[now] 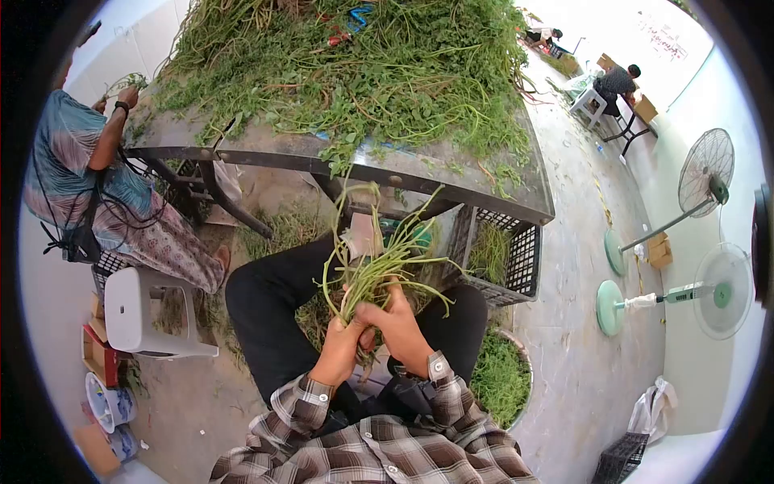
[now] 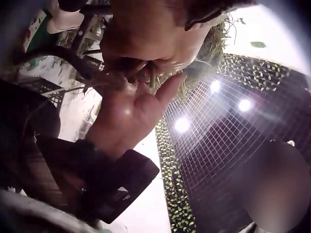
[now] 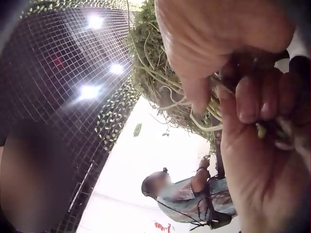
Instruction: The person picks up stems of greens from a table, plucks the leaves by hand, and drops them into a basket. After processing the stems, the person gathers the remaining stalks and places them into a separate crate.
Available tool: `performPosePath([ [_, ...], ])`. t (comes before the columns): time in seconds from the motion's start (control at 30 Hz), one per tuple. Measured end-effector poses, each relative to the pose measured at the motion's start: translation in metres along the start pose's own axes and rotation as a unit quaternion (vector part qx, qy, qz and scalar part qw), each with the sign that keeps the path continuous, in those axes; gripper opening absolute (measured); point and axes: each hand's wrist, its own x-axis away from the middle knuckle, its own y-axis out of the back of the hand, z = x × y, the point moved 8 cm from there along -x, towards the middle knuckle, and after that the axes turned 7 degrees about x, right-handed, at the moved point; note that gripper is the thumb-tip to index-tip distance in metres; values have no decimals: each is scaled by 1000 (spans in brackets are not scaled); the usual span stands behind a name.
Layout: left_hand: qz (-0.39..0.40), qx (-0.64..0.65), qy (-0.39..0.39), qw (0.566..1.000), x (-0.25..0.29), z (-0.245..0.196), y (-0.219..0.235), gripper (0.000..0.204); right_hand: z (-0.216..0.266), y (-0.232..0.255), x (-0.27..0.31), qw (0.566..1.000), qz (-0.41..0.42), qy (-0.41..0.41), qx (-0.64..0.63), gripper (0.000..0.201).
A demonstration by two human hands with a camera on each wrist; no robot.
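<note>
Between the person's knees, low in front of the table, a loose bunch of long green plant stems [image 1: 385,276] fans upward and outward. My left hand [image 1: 337,348] grips the lower part of the bunch. Close against it, my right hand [image 1: 403,329] also holds the stems, its thumb lying across near the left thumb. The fingers of both hands overlap, so parts of the stems are hidden. In the right wrist view, thin pale stems [image 3: 211,128] stick out between the hands and curled fingertips [image 3: 249,110] show.
A large heap of leafy greens [image 1: 363,77] covers the table [image 1: 298,153]. A red tool with a blue coiled cord [image 1: 359,18] lies on it. Black crates [image 1: 522,266], a round basket of trimmings [image 1: 500,379], a white stool [image 1: 149,310] and fans [image 1: 713,294] stand around. Another person [image 1: 97,185] stands left.
</note>
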Motion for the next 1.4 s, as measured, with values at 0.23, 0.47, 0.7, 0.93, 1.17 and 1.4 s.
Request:
performPosePath([
  [0.23, -45, -41, -48, 997, -2, -13, -1, 26, 1, -2, 2, 994, -51, -34, -86, 29],
  [0.47, -69, -95, -84, 989, -12, 4, 18, 31, -6, 3, 7, 996, -67, -64, 10, 36],
  [0.7, -73, -83, -10, 994, -13, 4, 21, 31, -14, 7, 1, 996, -82, 14, 2, 31],
  [0.93, -81, -122, -104, 984, -17, -1, 22, 29, -1, 5, -1, 986, -86, 91, 107, 34],
  [1.17, -110, -90, -144, 979, -21, 11, 36, 32, -23, 6, -5, 990, -81, 81, 85, 34],
  [1.4, -130, -77, -132, 980, -14, 5, 31, 30, -30, 2, -5, 994, -65, 70, 48, 33],
])
